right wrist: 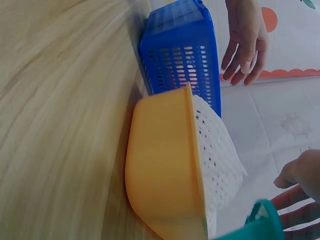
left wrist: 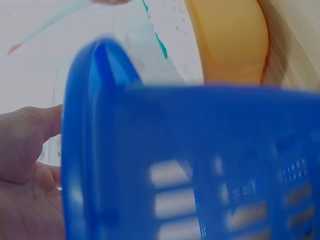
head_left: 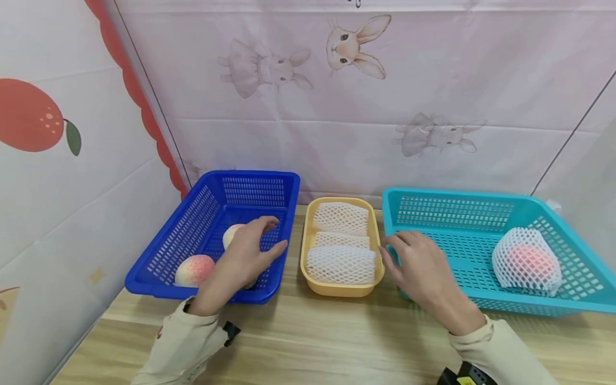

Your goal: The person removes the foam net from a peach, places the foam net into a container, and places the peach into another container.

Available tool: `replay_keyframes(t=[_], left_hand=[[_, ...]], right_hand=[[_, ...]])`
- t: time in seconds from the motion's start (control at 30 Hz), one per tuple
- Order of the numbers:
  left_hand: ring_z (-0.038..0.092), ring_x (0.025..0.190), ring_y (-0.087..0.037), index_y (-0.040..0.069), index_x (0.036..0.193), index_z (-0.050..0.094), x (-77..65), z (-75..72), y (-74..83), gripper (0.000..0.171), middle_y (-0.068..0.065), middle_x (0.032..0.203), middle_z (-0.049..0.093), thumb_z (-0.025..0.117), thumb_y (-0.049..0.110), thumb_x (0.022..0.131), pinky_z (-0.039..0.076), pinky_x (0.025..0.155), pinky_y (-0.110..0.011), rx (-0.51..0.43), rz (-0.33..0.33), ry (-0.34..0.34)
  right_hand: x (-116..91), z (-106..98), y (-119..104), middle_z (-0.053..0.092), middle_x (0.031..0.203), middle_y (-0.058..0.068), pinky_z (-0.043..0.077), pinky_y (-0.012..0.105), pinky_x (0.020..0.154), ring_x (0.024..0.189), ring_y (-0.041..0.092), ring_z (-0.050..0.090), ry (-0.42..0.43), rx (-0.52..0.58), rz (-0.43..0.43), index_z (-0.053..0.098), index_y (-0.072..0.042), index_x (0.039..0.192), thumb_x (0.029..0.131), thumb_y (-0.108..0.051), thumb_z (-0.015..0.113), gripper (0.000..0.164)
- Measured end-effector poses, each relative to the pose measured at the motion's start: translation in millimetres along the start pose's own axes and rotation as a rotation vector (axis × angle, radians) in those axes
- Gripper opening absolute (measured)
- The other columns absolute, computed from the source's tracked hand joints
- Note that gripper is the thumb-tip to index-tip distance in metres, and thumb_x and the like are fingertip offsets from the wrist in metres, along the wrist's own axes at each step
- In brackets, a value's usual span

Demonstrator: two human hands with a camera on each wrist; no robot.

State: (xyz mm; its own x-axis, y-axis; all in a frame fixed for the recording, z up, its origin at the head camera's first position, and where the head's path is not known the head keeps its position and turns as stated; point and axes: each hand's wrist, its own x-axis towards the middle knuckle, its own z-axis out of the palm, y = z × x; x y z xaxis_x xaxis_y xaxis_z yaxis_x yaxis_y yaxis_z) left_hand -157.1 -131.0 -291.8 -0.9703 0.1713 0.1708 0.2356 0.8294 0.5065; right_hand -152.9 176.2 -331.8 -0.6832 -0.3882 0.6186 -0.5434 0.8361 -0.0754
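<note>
My left hand (head_left: 244, 256) hovers over the blue basket (head_left: 166, 287), thumb and fingers spread apart with nothing between them. Under and beside it lie pink-and-cream peaches; one peach (head_left: 194, 270) is near the front left, and another peach (head_left: 232, 234) is partly hidden by the hand. My right hand (head_left: 421, 263) is at the left rim of the teal basket (head_left: 433, 195), fingers loosely bent and holding nothing. Its fingertips point toward the yellow tub (head_left: 341, 290), where white foam net sleeves (head_left: 340, 264) lie flat in a stack.
In the right of the teal basket sits a peach in a foam net (head_left: 526, 262). All three containers stand side by side on a wood-grain table (head_left: 317, 342), against a wall covering (head_left: 308, 144) printed with rabbits.
</note>
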Motion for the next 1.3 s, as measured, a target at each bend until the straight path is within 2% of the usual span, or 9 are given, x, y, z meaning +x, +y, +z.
replay_keyframes(t=[0.23, 0.5, 0.7, 0.8, 0.87, 0.93, 1.03, 1.17, 1.3], left_hand=[[0.056, 0.115, -0.031, -0.003, 0.126, 0.056, 1.0, 24.6, 21.0, 0.044, -0.018, 0.121, 0.061, 0.064, 0.025, 0.093, 0.046, 0.096, -0.044, -0.036, 0.11, 0.032], [0.06, 0.106, -0.029, -0.003, 0.117, 0.06, 4.3, 54.9, 53.4, 0.041, -0.016, 0.114, 0.063, 0.054, 0.033, 0.098, 0.05, 0.088, -0.043, -0.032, 0.144, 0.047], [0.063, 0.093, -0.03, -0.005, 0.106, 0.062, 9.4, 76.7, 69.0, 0.037, -0.017, 0.101, 0.064, 0.055, 0.03, 0.097, 0.053, 0.079, -0.041, 0.065, 0.228, 0.119], [0.063, 0.084, -0.029, -0.003, 0.097, 0.063, 13.0, 88.4, 74.8, 0.035, -0.015, 0.091, 0.063, 0.055, 0.031, 0.096, 0.054, 0.071, -0.039, 0.138, 0.266, 0.161], [0.061, 0.081, -0.027, -0.003, 0.095, 0.062, 15.0, 95.1, 78.4, 0.037, -0.014, 0.087, 0.062, 0.053, 0.033, 0.096, 0.054, 0.067, -0.038, 0.166, 0.272, 0.167], [0.06, 0.079, -0.026, -0.004, 0.095, 0.062, 17.0, 100.5, 82.3, 0.041, -0.013, 0.086, 0.061, 0.05, 0.036, 0.096, 0.054, 0.065, -0.037, 0.182, 0.275, 0.151], [0.058, 0.081, -0.025, -0.004, 0.099, 0.062, 19.1, 107.4, 88.6, 0.048, -0.013, 0.089, 0.061, 0.046, 0.04, 0.096, 0.053, 0.069, -0.035, 0.204, 0.281, 0.097], [0.057, 0.087, -0.025, -0.004, 0.105, 0.062, 20.4, 114.6, 96.8, 0.055, -0.013, 0.095, 0.061, 0.04, 0.046, 0.098, 0.05, 0.078, -0.034, 0.299, 0.323, 0.033], [0.052, 0.09, -0.024, -0.001, 0.107, 0.061, 20.7, 119.5, 104.2, 0.06, -0.011, 0.097, 0.059, 0.035, 0.052, 0.098, 0.045, 0.083, -0.035, 0.373, 0.33, -0.01]], right_hand=[[-5.7, -15.7, 19.5, 0.069, 0.094, 0.017, 0.054, 0.05, 0.07, 0.089, 0.036, 0.064, -0.009, -0.016, 0.061, 0.071, 0.001, 0.098, 0.083, -0.013, 0.072, 0.021], [-18.3, -35.6, 51.4, 0.066, 0.1, 0.025, 0.051, 0.054, 0.066, 0.093, 0.044, 0.06, -0.051, -0.071, 0.161, 0.068, 0.004, 0.103, 0.083, -0.011, 0.069, 0.025], [-29.1, -48.7, 73.5, 0.063, 0.105, 0.029, 0.049, 0.047, 0.05, 0.09, 0.046, 0.059, -0.108, -0.097, 0.243, 0.065, 0.005, 0.108, 0.085, -0.012, 0.068, 0.029], [-33.4, -53.4, 82.5, 0.061, 0.108, 0.031, 0.044, 0.039, 0.042, 0.083, 0.044, 0.06, -0.147, -0.098, 0.29, 0.064, 0.005, 0.11, 0.086, -0.014, 0.066, 0.03], [-35.9, -55.6, 87.9, 0.059, 0.11, 0.033, 0.038, 0.034, 0.038, 0.071, 0.038, 0.06, -0.176, -0.099, 0.316, 0.063, 0.006, 0.111, 0.088, -0.014, 0.065, 0.031], [-38.1, -57.4, 94.1, 0.058, 0.111, 0.034, 0.034, 0.031, 0.037, 0.06, 0.031, 0.056, -0.198, -0.102, 0.335, 0.062, 0.006, 0.112, 0.089, -0.014, 0.064, 0.032], [-42.3, -61.2, 105.0, 0.06, 0.102, 0.033, 0.031, 0.03, 0.036, 0.052, 0.022, 0.049, -0.241, -0.107, 0.377, 0.061, 0.007, 0.11, 0.09, -0.016, 0.061, 0.03], [-48.8, -66.7, 122.4, 0.061, 0.079, 0.024, 0.034, 0.032, 0.038, 0.054, 0.022, 0.049, -0.291, -0.114, 0.443, 0.059, 0.009, 0.1, 0.09, -0.017, 0.059, 0.027], [-56.2, -69.2, 139.6, 0.057, 0.077, 0.025, 0.037, 0.035, 0.041, 0.059, 0.028, 0.049, -0.338, -0.121, 0.547, 0.055, 0.013, 0.101, 0.09, -0.018, 0.058, 0.033]])
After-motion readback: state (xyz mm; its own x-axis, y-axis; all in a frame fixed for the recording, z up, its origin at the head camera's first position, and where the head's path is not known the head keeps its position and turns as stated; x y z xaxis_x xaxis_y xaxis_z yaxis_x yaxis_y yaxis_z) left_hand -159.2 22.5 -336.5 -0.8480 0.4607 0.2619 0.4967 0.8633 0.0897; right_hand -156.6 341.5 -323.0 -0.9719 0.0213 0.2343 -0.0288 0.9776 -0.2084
